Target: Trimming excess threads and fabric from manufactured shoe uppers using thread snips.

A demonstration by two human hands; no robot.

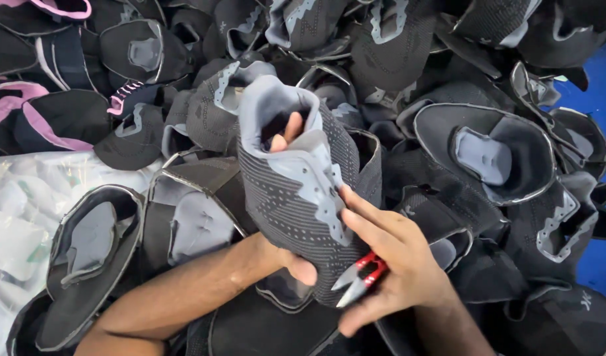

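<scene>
From the head camera, your left hand [286, 260] is pushed up inside a black knit shoe upper [296, 198] with grey trim, so its fingers [291, 125] show through the collar opening and hold the piece up from within. Your right hand [395, 264] rests its fingers on the upper's side while gripping small red-handled snips [361, 278]. The upper stands over a heap of black and grey shoe uppers [487, 151]; clear plastic bags [19, 217] lie at the left.
</scene>
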